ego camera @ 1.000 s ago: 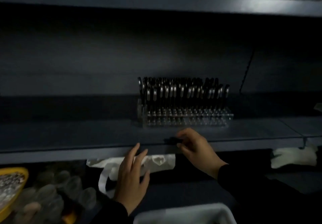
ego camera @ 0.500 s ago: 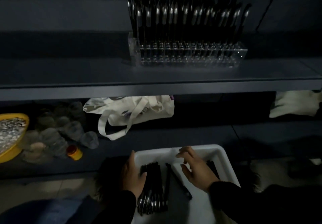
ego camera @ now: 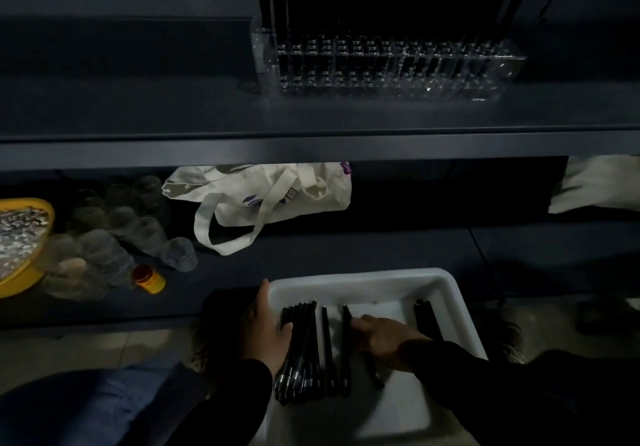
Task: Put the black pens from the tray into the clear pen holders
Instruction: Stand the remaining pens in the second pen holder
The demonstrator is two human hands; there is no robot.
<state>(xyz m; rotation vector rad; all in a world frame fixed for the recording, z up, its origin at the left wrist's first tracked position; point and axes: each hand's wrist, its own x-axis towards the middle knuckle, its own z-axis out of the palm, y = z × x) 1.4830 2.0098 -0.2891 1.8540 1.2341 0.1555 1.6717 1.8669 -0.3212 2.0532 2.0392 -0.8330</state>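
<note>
The left hand (ego camera: 266,331) lies over the left wall of the white tray (ego camera: 363,281), its fingers curled around the left side of a bundle of black pens (ego camera: 299,348) that lies lengthwise in the tray's left half. The right hand (ego camera: 384,336) reaches in from the right, palm down, with its fingertips at a single black pen (ego camera: 345,352) just right of the bundle; whether it pinches that pen or only touches it cannot be told in the dim light. Another loose pen (ego camera: 326,345) lies between the bundle and this one, and a few more pens (ego camera: 426,317) rest against the tray's right side.

Farther back on the upper shelf (ego camera: 311,145) stands the clear pen holder (ego camera: 391,69), packed with upright black pens. On the lower shelf, left of the tray, sit a cream tote bag (ego camera: 270,199), clear plastic cups (ego camera: 114,237), a small yellow jar with a red lid (ego camera: 148,278) and a yellow bowl (ego camera: 20,244). A pale cloth (ego camera: 599,185) lies far right.
</note>
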